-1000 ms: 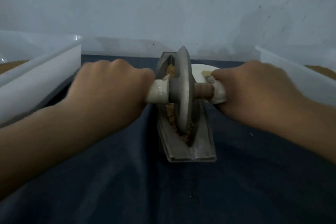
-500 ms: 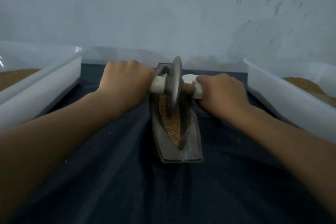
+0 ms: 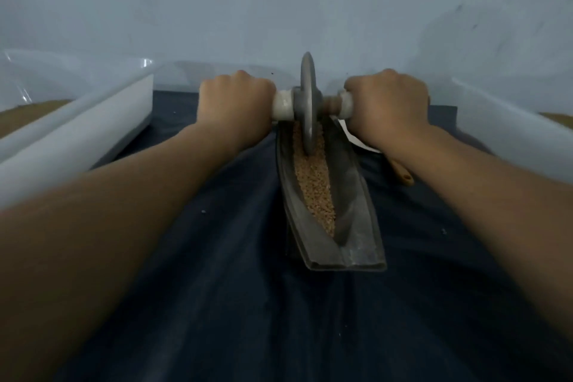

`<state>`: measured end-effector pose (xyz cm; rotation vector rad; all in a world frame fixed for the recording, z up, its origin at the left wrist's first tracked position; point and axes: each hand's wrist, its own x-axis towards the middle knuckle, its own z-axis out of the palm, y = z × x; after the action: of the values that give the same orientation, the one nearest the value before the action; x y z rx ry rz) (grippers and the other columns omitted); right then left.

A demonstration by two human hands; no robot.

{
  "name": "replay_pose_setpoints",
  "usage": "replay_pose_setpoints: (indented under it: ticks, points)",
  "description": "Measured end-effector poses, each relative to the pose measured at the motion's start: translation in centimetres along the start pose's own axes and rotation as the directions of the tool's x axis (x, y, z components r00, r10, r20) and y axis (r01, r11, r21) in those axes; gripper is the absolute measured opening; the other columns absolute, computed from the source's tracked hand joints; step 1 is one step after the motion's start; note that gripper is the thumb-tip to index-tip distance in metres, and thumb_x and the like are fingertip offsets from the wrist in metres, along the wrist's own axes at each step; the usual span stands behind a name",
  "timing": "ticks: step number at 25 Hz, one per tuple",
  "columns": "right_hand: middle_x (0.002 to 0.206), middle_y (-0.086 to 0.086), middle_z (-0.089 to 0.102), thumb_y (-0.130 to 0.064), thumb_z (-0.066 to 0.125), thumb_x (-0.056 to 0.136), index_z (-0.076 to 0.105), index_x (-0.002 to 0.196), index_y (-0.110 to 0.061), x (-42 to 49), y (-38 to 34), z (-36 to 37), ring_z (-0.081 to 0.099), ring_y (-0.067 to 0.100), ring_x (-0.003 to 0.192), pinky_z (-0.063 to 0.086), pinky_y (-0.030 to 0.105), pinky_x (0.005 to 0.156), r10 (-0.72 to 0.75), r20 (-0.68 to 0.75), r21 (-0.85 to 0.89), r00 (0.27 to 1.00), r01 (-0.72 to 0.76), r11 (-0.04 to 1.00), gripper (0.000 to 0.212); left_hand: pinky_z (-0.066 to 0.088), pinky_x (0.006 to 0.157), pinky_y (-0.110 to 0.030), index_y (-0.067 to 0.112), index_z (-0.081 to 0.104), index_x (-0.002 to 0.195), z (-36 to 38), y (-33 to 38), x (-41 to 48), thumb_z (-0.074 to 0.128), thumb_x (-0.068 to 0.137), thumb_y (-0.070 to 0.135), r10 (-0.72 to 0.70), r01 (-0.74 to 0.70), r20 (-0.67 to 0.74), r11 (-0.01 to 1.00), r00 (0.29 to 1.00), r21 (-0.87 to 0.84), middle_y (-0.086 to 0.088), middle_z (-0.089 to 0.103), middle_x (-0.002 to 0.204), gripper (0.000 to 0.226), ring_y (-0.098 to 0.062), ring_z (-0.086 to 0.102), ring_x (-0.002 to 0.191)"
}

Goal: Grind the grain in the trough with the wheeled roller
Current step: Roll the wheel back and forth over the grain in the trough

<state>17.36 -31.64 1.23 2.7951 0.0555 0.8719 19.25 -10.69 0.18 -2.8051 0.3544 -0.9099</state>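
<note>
Here, a pale wall (image 3: 279, 3) fills the top of the view, marked with dark flecks toward its upper right. Below it a dark blue cloth (image 3: 235, 304) covers the counter and carries everything else. Two white plastic tubs flank the cloth: the left tub (image 3: 74, 139) runs along the left edge with brown material showing inside it at the far left, and the right tub (image 3: 502, 139) runs along the right edge, partly hidden behind the right forearm.

The two bare forearms reach forward from the bottom corners toward the middle of the view. Between them lies the trough (image 3: 356, 226), a long, narrow, boat-shaped grey vessel set lengthwise away from the viewer, its blunt near end resting on the cloth. A strip of tan grain (image 3: 313, 183) lies along its groove, from the near tip up to the wheel.

The wheeled roller (image 3: 307, 102) stands upright at the far end of the trough, its thin grey disc edge-on to the camera and its lower rim sunk into the grain. A pale axle handle sticks out on each side of the disc. The left hand (image 3: 235, 102) is closed in a fist around the left handle, and the right hand (image 3: 387, 105) is closed in a fist around the right handle, knuckles up on both.

Just beside the trough on its right, under the right wrist, the end of a small wooden utensil (image 3: 403, 172) shows on the cloth, along with a sliver of something white that I cannot identify.
</note>
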Motion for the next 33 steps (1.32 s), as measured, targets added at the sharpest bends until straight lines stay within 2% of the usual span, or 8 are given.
replay_pose_setpoints:
  ticks: [3, 9, 12, 15, 19, 26, 30, 33]
  points:
    - [0.072, 0.0, 0.048, -0.024, 0.066, 0.083, 0.063, 0.088, -0.026, -1.5, 0.2, -1.4, 0.055, 0.029, 0.07, 0.033, 0.029, 0.054, -0.058, 0.056, 0.029, 0.997, 0.056, 0.998, 0.006, 0.034, 0.058, -0.035, 0.022, 0.062, 0.092, -1.3, -0.1, -1.7, 0.059, 0.088, 0.031, 0.045, -0.045, 0.033, 0.999, 0.998, -0.007, -0.003, 0.05, 0.076, 0.011, -0.032, 0.058, 0.071]
    - [0.048, -0.013, 0.033, -0.048, 0.049, 0.067, 0.035, 0.063, -0.045, -9.0, 2.9, -4.7, 0.035, 0.017, 0.041, 0.033, 0.024, 0.043, -0.213, -0.031, 0.141, 0.977, 0.215, 0.966, 0.015, 0.006, 0.05, -0.015, 0.029, 0.05, 0.062, -5.5, -2.2, -7.5, 0.071, 0.06, 0.033, 0.274, -0.269, -0.189, 0.962, 0.943, 0.053, 0.008, 0.013, 0.054, 0.021, -0.009, -0.001, 0.046]
    - [0.05, -0.011, 0.032, -0.037, 0.067, 0.07, 0.038, 0.063, -0.038, -6.9, 1.6, -3.2, 0.027, 0.012, 0.042, 0.026, 0.02, 0.047, -0.162, -0.057, 0.065, 0.985, 0.166, 0.984, 0.029, 0.012, 0.047, -0.02, 0.029, 0.044, 0.067, -3.2, -1.2, -6.1, 0.067, 0.074, 0.03, 0.17, -0.167, -0.04, 0.983, 0.985, 0.071, 0.004, 0.025, 0.055, 0.024, -0.014, 0.017, 0.042]
    - [0.066, 0.0, 0.047, -0.03, 0.069, 0.083, 0.048, 0.075, -0.028, -2.2, 0.2, -0.6, 0.056, 0.031, 0.065, 0.03, 0.027, 0.051, 0.002, 0.031, 0.074, 1.0, -0.004, 0.997, 0.022, 0.028, 0.054, -0.032, 0.021, 0.056, 0.083, -1.1, 0.0, -1.7, 0.062, 0.085, 0.023, 0.053, -0.051, -0.049, 0.998, 0.997, 0.04, -0.004, 0.039, 0.065, 0.007, -0.027, 0.044, 0.058]
    - [0.073, 0.002, 0.055, -0.026, 0.066, 0.086, 0.056, 0.08, -0.026, -2.0, 0.1, -1.0, 0.061, 0.031, 0.072, 0.034, 0.029, 0.053, -0.043, 0.057, 0.069, 0.997, 0.039, 0.997, 0.011, 0.033, 0.058, -0.035, 0.022, 0.059, 0.092, -1.7, 0.2, -1.4, 0.059, 0.087, 0.025, 0.045, -0.045, 0.011, 0.999, 0.999, 0.015, -0.005, 0.051, 0.074, 0.005, -0.031, 0.053, 0.066]
    - [0.048, -0.012, 0.026, -0.042, 0.066, 0.063, 0.032, 0.062, -0.036, -9.4, 2.8, -4.4, 0.027, 0.014, 0.038, 0.019, 0.015, 0.045, -0.167, -0.078, 0.044, 0.983, 0.171, 0.984, 0.034, 0.008, 0.049, -0.014, 0.032, 0.04, 0.061, -5.0, -2.3, -6.8, 0.053, 0.064, 0.036, 0.286, -0.284, -0.176, 0.958, 0.942, 0.037, 0.01, 0.016, 0.052, 0.014, -0.01, 0.008, 0.04]
    - [0.068, 0.001, 0.057, -0.03, 0.07, 0.081, 0.058, 0.076, -0.031, -3.6, 0.5, -1.0, 0.056, 0.027, 0.059, 0.034, 0.026, 0.05, -0.036, -0.006, 0.058, 0.999, 0.036, 0.998, 0.013, 0.033, 0.054, -0.032, 0.026, 0.06, 0.085, -1.5, -0.2, -2.3, 0.06, 0.085, 0.029, 0.086, -0.086, -0.004, 0.995, 0.996, 0.047, -0.002, 0.051, 0.071, 0.003, -0.031, 0.059, 0.066]
    - [0.089, 0.008, 0.065, -0.025, 0.064, 0.087, 0.062, 0.09, -0.023, 0.1, -0.1, -0.1, 0.062, 0.031, 0.079, 0.04, 0.032, 0.059, 0.0, 0.077, 0.085, 0.997, -0.006, 0.996, 0.004, 0.037, 0.062, -0.036, 0.021, 0.064, 0.1, -1.3, 0.3, 0.6, 0.059, 0.089, 0.026, 0.019, -0.02, 0.065, 0.999, 0.998, 0.027, -0.007, 0.057, 0.086, 0.013, -0.035, 0.062, 0.082]
